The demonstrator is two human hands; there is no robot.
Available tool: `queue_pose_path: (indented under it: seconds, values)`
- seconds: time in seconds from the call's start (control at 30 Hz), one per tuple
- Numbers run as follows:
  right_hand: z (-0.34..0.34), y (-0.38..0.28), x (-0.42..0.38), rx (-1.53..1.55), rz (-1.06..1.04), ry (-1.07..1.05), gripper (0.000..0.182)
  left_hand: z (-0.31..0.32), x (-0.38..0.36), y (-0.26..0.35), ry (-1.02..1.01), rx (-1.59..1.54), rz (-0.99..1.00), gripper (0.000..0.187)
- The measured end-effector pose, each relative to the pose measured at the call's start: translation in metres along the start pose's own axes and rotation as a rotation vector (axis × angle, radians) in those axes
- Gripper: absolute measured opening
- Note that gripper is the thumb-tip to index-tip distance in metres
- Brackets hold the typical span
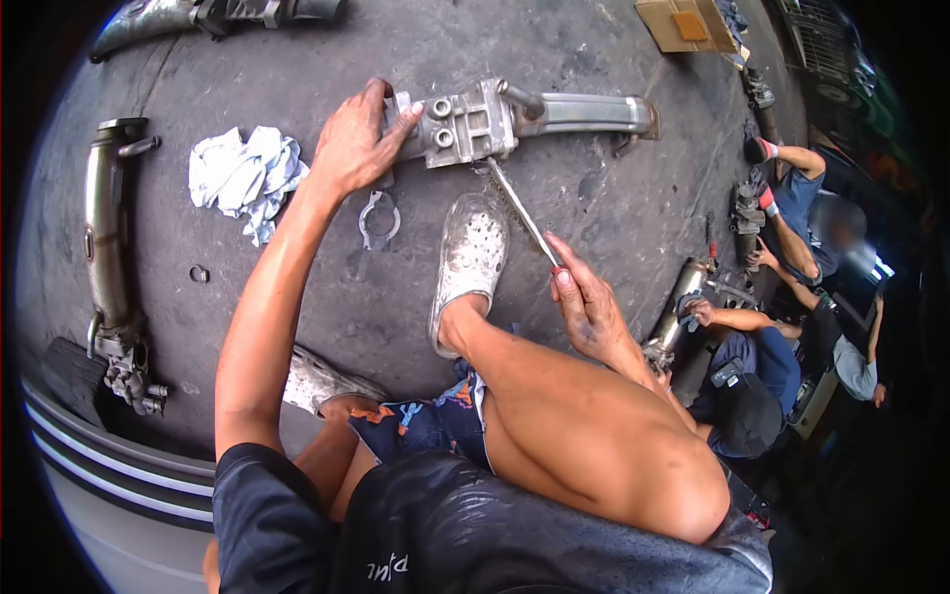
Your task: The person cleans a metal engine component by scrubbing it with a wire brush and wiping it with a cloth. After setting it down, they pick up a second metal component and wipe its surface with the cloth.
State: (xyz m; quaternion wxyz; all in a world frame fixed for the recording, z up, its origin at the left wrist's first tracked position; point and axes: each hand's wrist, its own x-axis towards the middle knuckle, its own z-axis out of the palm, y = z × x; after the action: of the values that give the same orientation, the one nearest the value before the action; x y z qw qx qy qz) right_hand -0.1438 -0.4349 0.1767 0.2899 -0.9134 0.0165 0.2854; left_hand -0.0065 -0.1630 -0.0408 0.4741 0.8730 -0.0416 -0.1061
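A metal engine part, which looks like an EGR cooler (pixel 584 114) with a cast block (pixel 470 124) at its left end, lies across the floor in front of me. My left hand (pixel 358 147) grips the end beside the block, thumb towards the block and fingers over the far side. My right hand (pixel 589 307) is closed around the red handle of a long screwdriver (pixel 524 216). The screwdriver's tip meets the lower edge of the block; exactly what it touches is too small to tell. A flat metal ring clamp (pixel 379 220) rests on the floor below my left hand.
A crumpled white cloth (pixel 245 176) and a small ring (pixel 199 273) lie to the left. Farther left is a similar cooler (pixel 107 238); another metal pipe (pixel 228 15) lies at the top. Co-workers (pixel 757 386) handle metal parts at right, near a cardboard box (pixel 683 25).
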Motion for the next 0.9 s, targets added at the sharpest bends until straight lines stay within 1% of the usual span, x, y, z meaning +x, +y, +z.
queue_pose_path:
  seconds: [0.07,0.13,0.2,0.27,0.3,0.33,0.4,0.43,0.5,0.53,0.6,0.67,0.73,0.77,0.8,0.87,0.9]
  values:
    - [0.008,-0.001,0.005,0.009,-0.045,0.007,0.045,0.006,0.000,0.000,0.062,0.045,0.002,0.049]
    - [0.026,-0.008,0.034,-0.010,-0.140,-0.002,0.047,0.010,0.000,-0.002,0.113,0.076,0.008,0.046]
    - [0.042,-0.005,0.059,-0.121,-0.216,-0.014,0.049,0.014,-0.001,-0.005,0.147,0.087,0.025,0.045]
    - [0.053,-0.001,0.075,-0.323,-0.285,-0.018,0.051,0.011,0.000,-0.010,0.133,0.050,0.036,0.043]
    - [0.044,-0.004,0.063,-0.337,-0.119,-0.102,0.048,0.010,0.005,-0.015,0.110,0.035,0.029,0.043]
    - [0.036,-0.006,0.051,-0.339,-0.122,-0.096,0.045,0.008,0.006,-0.019,0.087,0.020,0.020,0.043]
    - [0.011,-0.005,0.043,-0.361,-0.162,-0.094,0.041,0.011,0.006,-0.022,0.177,-0.017,0.103,0.042]
    - [-0.005,-0.012,0.041,-0.397,-0.182,-0.127,0.039,0.014,0.004,-0.023,0.219,-0.039,0.139,0.042]
    - [-0.039,-0.044,0.041,-0.469,-0.206,-0.200,0.036,0.010,0.002,-0.020,0.218,-0.018,0.113,0.042]
    - [-0.049,-0.060,0.048,-0.537,-0.228,-0.201,0.031,0.012,0.000,-0.018,0.207,-0.009,0.108,0.041]
    - [-0.052,-0.090,0.077,-0.650,-0.290,-0.210,0.027,0.018,0.003,-0.024,0.209,-0.013,0.129,0.041]
    - [-0.033,-0.089,0.124,-0.747,-0.408,-0.241,0.027,0.020,0.004,-0.026,0.235,-0.008,0.171,0.041]
    - [-0.013,-0.085,0.161,-0.697,-0.504,-0.412,0.028,0.014,0.007,-0.024,0.177,-0.005,0.159,0.041]
    - [-0.016,-0.098,0.165,-0.763,-0.425,-0.481,0.027,0.008,0.009,-0.024,0.129,0.004,0.147,0.041]
    - [-0.025,-0.091,0.158,-0.708,-0.619,-0.383,0.025,0.005,0.008,-0.023,0.068,0.010,0.142,0.041]
    - [-0.050,-0.119,0.134,-0.779,-0.493,-0.408,0.025,0.005,0.007,-0.021,0.066,-0.014,0.136,0.042]
    - [-0.055,-0.123,0.136,-0.786,-0.452,-0.402,0.025,0.005,0.008,-0.023,0.085,-0.032,0.117,0.042]
